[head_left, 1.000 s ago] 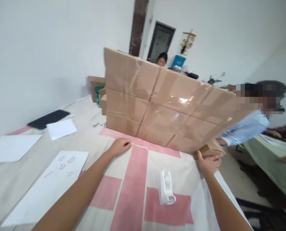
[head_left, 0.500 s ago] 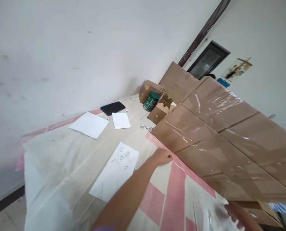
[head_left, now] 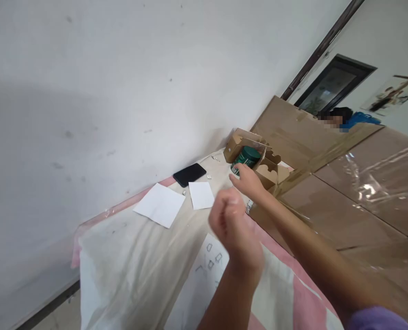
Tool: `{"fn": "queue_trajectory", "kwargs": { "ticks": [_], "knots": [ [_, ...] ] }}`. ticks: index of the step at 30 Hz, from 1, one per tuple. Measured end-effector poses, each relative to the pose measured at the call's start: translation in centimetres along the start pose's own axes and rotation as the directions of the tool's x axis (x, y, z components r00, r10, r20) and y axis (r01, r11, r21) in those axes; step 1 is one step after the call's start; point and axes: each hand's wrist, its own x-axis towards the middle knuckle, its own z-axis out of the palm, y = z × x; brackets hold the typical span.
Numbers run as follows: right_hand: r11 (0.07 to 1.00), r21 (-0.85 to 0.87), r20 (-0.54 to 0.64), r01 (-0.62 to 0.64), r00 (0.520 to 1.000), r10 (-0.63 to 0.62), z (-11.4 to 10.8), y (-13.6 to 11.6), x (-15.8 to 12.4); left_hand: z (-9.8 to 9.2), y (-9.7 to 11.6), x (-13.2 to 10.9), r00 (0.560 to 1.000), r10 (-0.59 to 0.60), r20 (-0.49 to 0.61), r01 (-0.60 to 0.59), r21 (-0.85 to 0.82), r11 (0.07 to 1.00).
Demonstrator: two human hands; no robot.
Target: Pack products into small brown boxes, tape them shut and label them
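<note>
My left hand [head_left: 236, 224] is raised over the drawn-on paper sheet [head_left: 193, 293], its fingers curled into a fist. Whatever may be inside it is hidden. My right hand [head_left: 247, 181] reaches past it with thumb and index finger apart, in front of a green tin [head_left: 251, 155]. I cannot tell whether the fingers touch the tin. Beside the tin stand a small brown carton [head_left: 236, 144] and an open carton with cut-out flaps [head_left: 269, 172]. Small crumpled bits [head_left: 249, 205] lie below the right wrist.
A black phone [head_left: 190, 174], a small white sheet [head_left: 201, 195] and a larger white sheet [head_left: 160, 205] lie on the cloth [head_left: 121, 266] along the wall. Large taped cardboard boxes [head_left: 327, 201] stand at the right. A person [head_left: 337, 117] is partly visible behind them.
My left hand has lifted from the cloth's edge by the boxes. My right hand has come from the lower right up to the green tin. The view has shifted, so things sit further right and lower.
</note>
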Motion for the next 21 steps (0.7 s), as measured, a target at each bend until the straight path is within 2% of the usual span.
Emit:
{"fn": "queue_trajectory", "kwargs": {
  "ticks": [3, 6, 9, 11, 13, 17, 19, 21],
  "knots": [
    [0.997, -0.053, -0.027, -0.057, 0.998, 0.056, 0.1, -0.8, 8.4, -1.6, -0.4, 1.6, 0.993, -0.031, -0.113, 0.016, -0.128, 0.992],
    [0.986, -0.09, -0.074, -0.141, 0.988, 0.135, 0.2, 0.8, 15.1, -0.8, -3.2, 2.9, 0.976, -0.152, -0.156, 0.127, -0.161, 0.979],
    [0.972, -0.085, -0.085, -0.217, 0.974, 0.21, 0.6, 3.3, 19.2, 0.6, -6.1, 3.8, 0.952, -0.261, -0.159, 0.223, -0.223, 0.949],
    [0.965, -0.08, -0.088, -0.248, 0.966, 0.241, 1.1, 4.9, 20.4, 1.1, -7.3, 4.2, 0.952, -0.272, -0.137, 0.244, -0.194, 0.95],
    [0.969, -0.097, -0.094, -0.227, 0.971, 0.218, 1.6, 6.1, 20.4, 1.4, -7.8, 4.4, 0.959, -0.26, -0.11, 0.248, -0.116, 0.962],
    [0.981, -0.184, -0.069, -0.068, 0.996, 0.056, 1.7, 6.7, 18.6, 1.3, -7.3, 4.6, 0.958, -0.27, -0.101, 0.267, -0.038, 0.963],
    [0.975, -0.221, -0.043, 0.036, 0.998, -0.046, 1.3, 6.1, 17.2, 1.1, -6.4, 4.4, 0.956, -0.265, -0.128, 0.249, -0.124, 0.96],
    [0.956, -0.243, 0.003, 0.164, 0.986, -0.169, 0.8, 5.2, 15.5, 0.9, -4.8, 3.9, 0.959, -0.226, -0.169, 0.17, -0.292, 0.941]
  ]
}}
